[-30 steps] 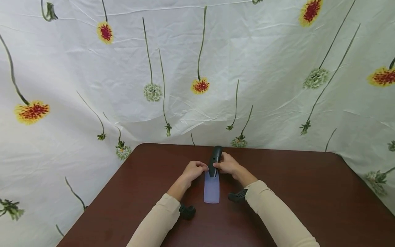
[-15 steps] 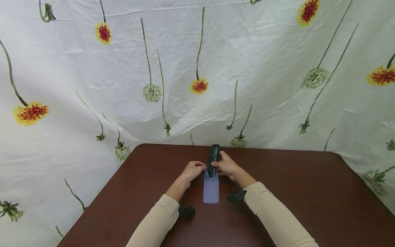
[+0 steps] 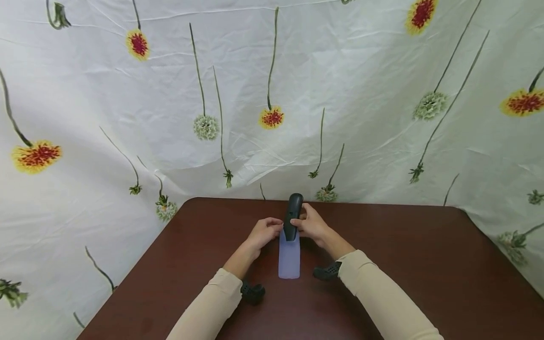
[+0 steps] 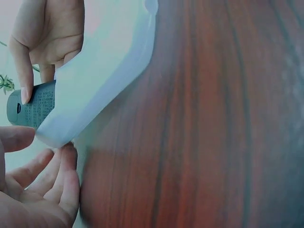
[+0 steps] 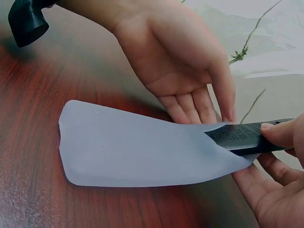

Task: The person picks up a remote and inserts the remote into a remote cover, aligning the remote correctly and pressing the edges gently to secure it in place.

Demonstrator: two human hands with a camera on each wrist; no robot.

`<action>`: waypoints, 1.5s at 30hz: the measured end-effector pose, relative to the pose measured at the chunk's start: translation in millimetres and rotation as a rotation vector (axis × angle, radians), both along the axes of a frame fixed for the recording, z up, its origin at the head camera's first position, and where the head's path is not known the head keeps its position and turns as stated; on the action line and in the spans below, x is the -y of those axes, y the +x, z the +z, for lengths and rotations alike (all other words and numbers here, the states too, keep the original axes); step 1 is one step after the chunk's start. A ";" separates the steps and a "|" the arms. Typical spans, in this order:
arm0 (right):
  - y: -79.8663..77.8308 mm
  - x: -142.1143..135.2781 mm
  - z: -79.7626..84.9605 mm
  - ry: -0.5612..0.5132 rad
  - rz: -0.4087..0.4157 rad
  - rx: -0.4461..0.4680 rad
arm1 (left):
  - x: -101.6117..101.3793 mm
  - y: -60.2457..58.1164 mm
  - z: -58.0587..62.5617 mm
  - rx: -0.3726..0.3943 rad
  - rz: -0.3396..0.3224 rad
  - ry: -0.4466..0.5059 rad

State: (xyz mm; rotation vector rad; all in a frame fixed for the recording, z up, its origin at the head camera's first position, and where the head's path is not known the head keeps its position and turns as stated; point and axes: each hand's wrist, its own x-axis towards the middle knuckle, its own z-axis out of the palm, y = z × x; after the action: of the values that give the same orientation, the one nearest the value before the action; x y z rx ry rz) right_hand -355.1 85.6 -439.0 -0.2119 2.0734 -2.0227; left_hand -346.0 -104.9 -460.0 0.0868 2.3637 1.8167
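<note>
A black remote control (image 3: 293, 215), with small print on its visible face, is partly inside a translucent lilac sleeve (image 3: 289, 259). My right hand (image 3: 313, 225) pinches the remote, with the thumb (image 5: 280, 134) on its printed face and the other fingers at its side and beneath. At the sleeve's open end, my left hand (image 3: 264, 231) pinches the edge between thumb and fingers, as the left wrist view shows. The sleeve's closed end (image 5: 66, 142) points toward me. The part of the remote within the sleeve is hidden.
The hands work over a dark reddish-brown wooden table (image 3: 382, 264). A white cloth (image 3: 361, 85) printed with flowers hangs behind it. Dark wrist-camera mounts (image 3: 327, 271) sit beneath both sleeved wrists.
The remote's far end has risen slightly, and both hands have moved up a little with it. The head view has shifted slightly. Both holds look the same.
</note>
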 end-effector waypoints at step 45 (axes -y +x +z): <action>20.6 -47.0 65.6 -0.120 -0.060 -0.150 | -38.3 15.9 58.1 -0.275 0.013 0.288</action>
State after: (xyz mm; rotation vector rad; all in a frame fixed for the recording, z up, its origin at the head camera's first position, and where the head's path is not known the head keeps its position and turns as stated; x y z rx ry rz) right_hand -334.5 132.6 -373.5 -0.3357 2.0680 -2.2331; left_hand -330.1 -66.6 -401.9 0.3786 2.2498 2.2692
